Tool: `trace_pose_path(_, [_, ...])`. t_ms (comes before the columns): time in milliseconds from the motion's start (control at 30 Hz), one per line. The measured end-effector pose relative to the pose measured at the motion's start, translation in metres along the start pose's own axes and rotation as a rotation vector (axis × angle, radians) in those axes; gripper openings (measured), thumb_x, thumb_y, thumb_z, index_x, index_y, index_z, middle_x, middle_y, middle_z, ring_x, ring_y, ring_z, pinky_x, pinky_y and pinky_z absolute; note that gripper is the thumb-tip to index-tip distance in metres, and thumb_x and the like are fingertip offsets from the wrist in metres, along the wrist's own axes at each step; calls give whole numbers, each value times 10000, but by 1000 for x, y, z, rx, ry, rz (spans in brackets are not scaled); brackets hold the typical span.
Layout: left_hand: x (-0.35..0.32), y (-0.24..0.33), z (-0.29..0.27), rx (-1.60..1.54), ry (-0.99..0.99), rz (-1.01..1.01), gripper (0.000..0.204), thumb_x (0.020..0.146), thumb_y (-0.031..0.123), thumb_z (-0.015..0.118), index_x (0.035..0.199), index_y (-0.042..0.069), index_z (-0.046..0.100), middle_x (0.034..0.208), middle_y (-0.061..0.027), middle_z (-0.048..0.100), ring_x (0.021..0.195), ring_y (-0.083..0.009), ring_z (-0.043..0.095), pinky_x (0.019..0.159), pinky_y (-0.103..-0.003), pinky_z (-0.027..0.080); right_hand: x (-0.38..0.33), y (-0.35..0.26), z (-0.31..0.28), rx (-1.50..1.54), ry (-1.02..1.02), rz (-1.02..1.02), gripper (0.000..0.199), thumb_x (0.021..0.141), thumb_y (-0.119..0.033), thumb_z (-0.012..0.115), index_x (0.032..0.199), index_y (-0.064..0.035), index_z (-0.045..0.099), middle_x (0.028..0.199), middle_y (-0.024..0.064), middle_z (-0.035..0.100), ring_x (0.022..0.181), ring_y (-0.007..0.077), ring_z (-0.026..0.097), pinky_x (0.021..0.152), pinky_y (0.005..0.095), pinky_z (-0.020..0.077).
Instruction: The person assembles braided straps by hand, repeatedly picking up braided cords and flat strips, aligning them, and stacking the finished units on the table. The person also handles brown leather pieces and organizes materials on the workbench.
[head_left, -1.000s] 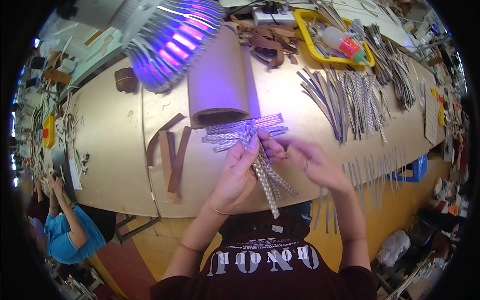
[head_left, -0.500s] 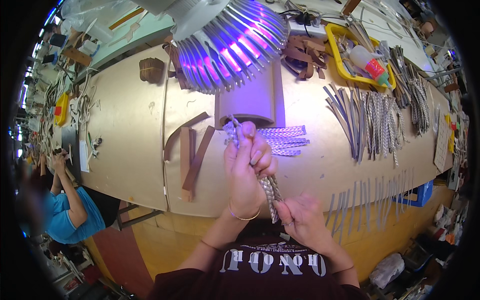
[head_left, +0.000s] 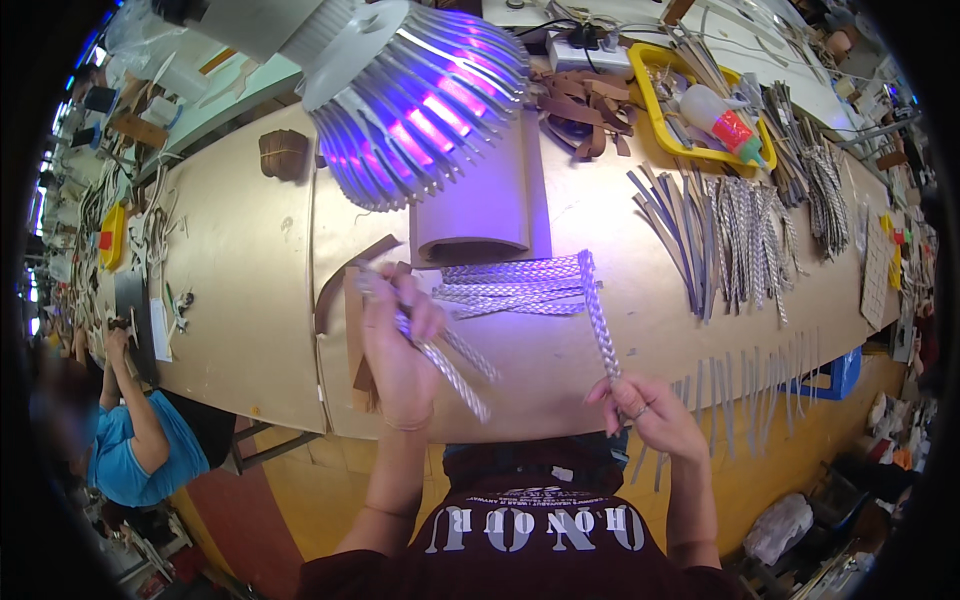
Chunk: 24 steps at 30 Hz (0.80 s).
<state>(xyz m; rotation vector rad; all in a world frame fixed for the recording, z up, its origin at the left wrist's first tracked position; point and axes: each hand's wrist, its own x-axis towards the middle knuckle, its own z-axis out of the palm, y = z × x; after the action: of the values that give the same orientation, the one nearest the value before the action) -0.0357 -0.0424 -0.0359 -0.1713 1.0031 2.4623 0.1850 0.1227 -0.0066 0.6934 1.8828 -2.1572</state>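
Observation:
My left hand, left of centre over the table, is closed round a folded braided strap; its two loose ends point down to the right. Toward the near edge, my right hand pinches the lower end of another braided strap. This strap runs up and away to the right end of a row of pale braided straps lying crosswise on the table. Behind the row stands a brown arched form. Brown flat strips lie partly behind my left hand.
A large finned lamp glows purple above the table. At the right are a yellow tray holding a bottle, hanging braided straps and thin grey strips. A brown bundle lies far left; a person in blue works beyond.
My hands, close together at the braided straps before, are now apart. The left has moved left with its folded strap; the right has moved right with a stretched-out one.

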Motion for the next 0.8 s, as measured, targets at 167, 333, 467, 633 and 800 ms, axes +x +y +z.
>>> trace_pose_path(167, [-25,-24,-7,-34,-248,-522,373,1051,247,447,1357,38,484,1090,-77,632,511,-12,316,473,-185,293,10,4,-4,102,-155,-21,410,1060,-306,413,942,11,644,630,7,526,565,78,497,547,237,389])
trace_pose_path(333, [-25,-22,6,367,-309,-252,347,1026,235,516,1271,-7,557,1092,-130,678,446,9,297,425,-185,275,20,1,5,50,-189,100,411,1058,-306,422,865,-14,637,630,-24,501,553,65,466,536,231,367])
trace_pose_path(467, [-23,-27,0,495,-140,-19,295,1003,205,569,1206,-4,611,979,-140,700,462,-14,349,442,-196,303,17,-7,27,-242,-65,-38,395,1040,-313,463,824,-28,630,609,34,516,550,143,487,563,289,402])
trace_pose_path(633, [-19,-37,-15,279,-19,-115,335,1010,256,557,1232,8,590,1046,-119,676,490,-25,347,466,-195,315,22,-17,27,-493,28,49,358,1007,-328,518,868,-19,636,692,159,592,629,336,569,639,418,462])
trace_pose_path(800, [-1,-11,-25,89,39,77,412,1035,329,481,1311,25,504,1074,-42,583,552,-33,339,513,-187,314,79,-34,-10,-802,106,-76,400,977,-420,532,1041,-42,650,724,166,618,696,334,613,682,431,470])
